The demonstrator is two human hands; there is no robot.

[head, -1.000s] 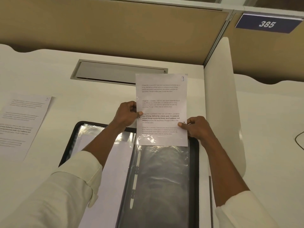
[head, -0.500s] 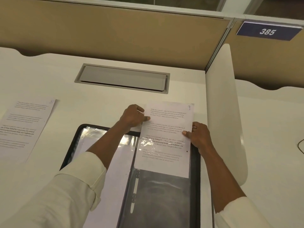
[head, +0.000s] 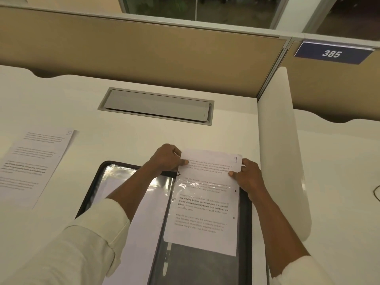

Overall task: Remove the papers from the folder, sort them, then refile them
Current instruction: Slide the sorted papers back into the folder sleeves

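While both hands pinch its top corners, printed sheet [head: 203,212] marked 9 lies over the right half of the open black folder [head: 245,223], lower part under a clear sleeve [head: 205,270]. Left hand [head: 167,159] holds the top-left edge, right hand [head: 246,177] the top-right. Folder lies on white bench [head: 123,140]; second printed sheet [head: 30,165] well left.
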